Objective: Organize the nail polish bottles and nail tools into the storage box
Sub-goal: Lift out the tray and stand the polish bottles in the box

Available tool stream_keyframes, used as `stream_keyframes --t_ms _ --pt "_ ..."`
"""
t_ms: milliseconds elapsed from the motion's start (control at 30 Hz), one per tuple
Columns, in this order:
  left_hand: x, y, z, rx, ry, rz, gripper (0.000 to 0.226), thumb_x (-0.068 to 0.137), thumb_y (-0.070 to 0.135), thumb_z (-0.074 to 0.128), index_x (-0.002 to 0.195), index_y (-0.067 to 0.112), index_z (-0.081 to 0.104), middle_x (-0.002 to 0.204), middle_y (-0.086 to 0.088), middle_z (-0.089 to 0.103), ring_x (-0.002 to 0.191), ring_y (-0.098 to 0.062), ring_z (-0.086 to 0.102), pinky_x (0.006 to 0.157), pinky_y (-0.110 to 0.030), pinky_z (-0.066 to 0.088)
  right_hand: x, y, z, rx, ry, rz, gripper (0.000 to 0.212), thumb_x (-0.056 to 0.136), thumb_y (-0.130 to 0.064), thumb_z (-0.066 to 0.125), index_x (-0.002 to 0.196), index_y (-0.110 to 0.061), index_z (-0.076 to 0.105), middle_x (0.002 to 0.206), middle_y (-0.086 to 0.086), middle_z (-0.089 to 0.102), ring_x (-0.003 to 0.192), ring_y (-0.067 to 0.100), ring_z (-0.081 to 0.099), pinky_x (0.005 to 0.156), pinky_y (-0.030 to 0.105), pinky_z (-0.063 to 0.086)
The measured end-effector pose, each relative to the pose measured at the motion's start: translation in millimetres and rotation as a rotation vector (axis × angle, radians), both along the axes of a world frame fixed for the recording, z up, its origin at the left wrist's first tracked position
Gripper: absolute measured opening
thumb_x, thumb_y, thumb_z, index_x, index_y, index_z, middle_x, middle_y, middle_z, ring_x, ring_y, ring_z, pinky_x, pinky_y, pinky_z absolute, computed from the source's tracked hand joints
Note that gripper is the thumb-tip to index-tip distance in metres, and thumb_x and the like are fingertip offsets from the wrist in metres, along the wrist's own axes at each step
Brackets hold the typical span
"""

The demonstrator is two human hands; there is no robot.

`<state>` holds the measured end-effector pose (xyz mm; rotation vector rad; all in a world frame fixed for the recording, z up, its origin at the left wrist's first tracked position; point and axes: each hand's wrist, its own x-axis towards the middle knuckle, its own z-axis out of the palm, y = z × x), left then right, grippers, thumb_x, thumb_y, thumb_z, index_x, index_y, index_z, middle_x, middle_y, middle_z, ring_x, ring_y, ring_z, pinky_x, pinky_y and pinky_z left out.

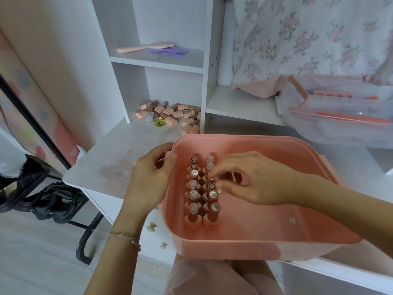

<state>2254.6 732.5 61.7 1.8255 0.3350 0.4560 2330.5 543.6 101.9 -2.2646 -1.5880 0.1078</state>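
Note:
A pink storage box [265, 231] sits at the desk's front edge. Inside it, several nail polish bottles [194, 195] stand upright in two rows near the left wall. My right hand [251, 179] reaches into the box and pinches the cap of a bottle [210, 176] in the right row. My left hand [153, 177] grips the box's left rim, thumb over the edge. A pile of loose nail polish bottles [170, 116] lies on the desk under the shelf, with a small yellow round item [158, 121] among them.
A clear lidded tray with pink inserts [340, 116] rests on the desk at the right, by floral fabric. A pink hairbrush [144, 47] and a purple comb lie on the upper shelf. Drawer knobs [152, 226] sit below the desk; shoes and a chair leg at left.

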Motion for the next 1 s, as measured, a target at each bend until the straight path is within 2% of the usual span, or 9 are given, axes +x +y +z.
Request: stream_keyframes --t_ms 133,300,367,500,567,633,733,800,1000 --pt "1 3 -2 0.041 0.016 -0.017 0.018 0.090 0.028 0.052 0.091 0.045 0.060 0.093 0.024 0.063 0.086 0.010 0.059 0.073 -0.012 0.044 15 8 0 0.117 0.003 -0.088 0.017 0.090 -0.019 0.054 0.104 -0.016 0.063 0.098 -0.008 0.062 0.087 0.004 0.054 0.082 0.020 0.042" --pt "4 14 -4 0.110 0.033 -0.075 0.016 0.090 0.032 0.050 0.098 0.040 0.062 0.095 0.026 0.064 0.090 0.013 0.057 0.070 0.000 0.040 41 35 2 0.132 -0.055 -0.145 0.023 0.092 -0.022 0.050 0.111 -0.016 0.059 0.112 -0.005 0.059 0.104 0.006 0.051 0.091 0.018 0.037" --pt "7 23 -5 0.134 0.056 -0.089 0.016 0.091 0.031 0.049 0.095 0.042 0.060 0.095 0.026 0.063 0.091 0.009 0.059 0.072 -0.002 0.040 55 52 5 0.095 -0.066 -0.140 0.025 0.092 -0.023 0.048 0.113 -0.015 0.059 0.114 -0.003 0.059 0.107 0.009 0.051 0.092 0.019 0.036" --pt "22 53 -14 0.161 0.083 0.004 0.015 0.090 0.026 0.053 0.099 0.033 0.063 0.094 0.024 0.062 0.084 0.013 0.055 0.068 0.002 0.039 85 92 14 0.057 -0.047 -0.173 0.024 0.091 -0.022 0.048 0.112 -0.016 0.059 0.111 0.001 0.061 0.102 0.015 0.054 0.085 0.021 0.036" --pt "34 72 -20 0.194 0.101 0.058 0.018 0.090 0.025 0.054 0.105 0.025 0.065 0.100 0.017 0.064 0.088 0.010 0.056 0.067 0.003 0.038 101 115 14 0.019 -0.025 -0.161 0.024 0.091 -0.019 0.048 0.107 -0.007 0.061 0.096 0.006 0.064 0.093 0.017 0.055 0.077 0.018 0.035" --pt "49 91 -25 0.237 0.122 0.099 0.022 0.091 0.025 0.053 0.110 0.021 0.064 0.107 0.012 0.065 0.094 0.002 0.057 0.072 0.000 0.037 118 139 8 -0.052 0.024 -0.171 0.026 0.091 -0.015 0.046 0.105 0.003 0.057 0.087 0.013 0.064 0.083 0.018 0.055 0.075 0.024 0.038" --pt "78 118 -33 0.320 0.177 0.156 0.028 0.093 0.024 0.050 0.117 0.018 0.061 0.118 0.004 0.063 0.105 -0.008 0.056 0.086 -0.014 0.037 143 173 -12 -0.181 0.090 -0.222 0.023 0.093 -0.017 0.043 0.103 -0.002 0.058 0.104 0.016 0.063 0.098 0.028 0.057 0.082 0.035 0.040" --pt "101 132 -39 0.352 0.216 0.179 0.031 0.093 0.023 0.049 0.122 0.015 0.057 0.124 0.000 0.060 0.111 -0.014 0.055 0.091 -0.018 0.036 160 191 -26 -0.231 0.093 -0.261 0.017 0.094 -0.019 0.042 0.093 -0.012 0.057 0.101 0.013 0.060 0.099 0.031 0.057 0.075 0.032 0.042" --pt "160 155 -56 0.377 0.282 0.216 0.035 0.092 0.022 0.049 0.123 0.009 0.056 0.125 -0.010 0.059 0.111 -0.026 0.056 0.093 -0.029 0.042 193 225 -57 -0.271 0.049 -0.435 0.035 0.097 -0.030 0.035 0.107 -0.004 0.056 0.112 0.020 0.059 0.101 0.034 0.056 0.073 0.032 0.037"
